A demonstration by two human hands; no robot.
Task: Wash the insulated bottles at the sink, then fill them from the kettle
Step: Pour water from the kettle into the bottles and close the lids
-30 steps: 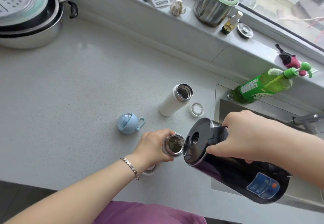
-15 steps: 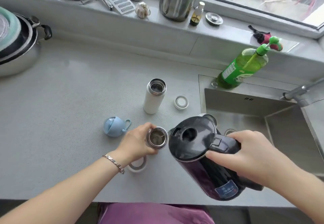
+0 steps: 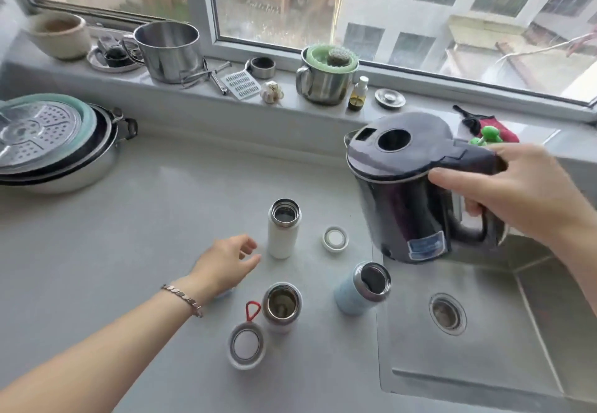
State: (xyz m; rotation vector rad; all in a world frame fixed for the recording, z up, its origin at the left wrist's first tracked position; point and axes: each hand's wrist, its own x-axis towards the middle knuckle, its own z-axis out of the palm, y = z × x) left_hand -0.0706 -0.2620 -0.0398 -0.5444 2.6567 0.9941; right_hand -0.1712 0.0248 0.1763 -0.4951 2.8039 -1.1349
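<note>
Three bottles stand uncapped on the grey counter (image 3: 129,251) left of the sink (image 3: 484,367). Closest to the viewer, a pale bottle (image 3: 282,306) with a steel mouth seems to hold liquid; its red-looped lid (image 3: 247,344) lies just in front. At the sink's left rim stands a light blue bottle (image 3: 361,290); whether it is filled cannot be told. Farther back is a white bottle (image 3: 284,228), with a white cap (image 3: 335,238) between it and the sink. The left hand (image 3: 226,264), fingers relaxed and empty, hovers just beside it. Above the sink's far left corner, the right hand (image 3: 517,193) grips the handle of a dark kettle (image 3: 410,193), held upright. Washing looks finished. Filling seems partly done, and the white bottle is probably next.
</note>
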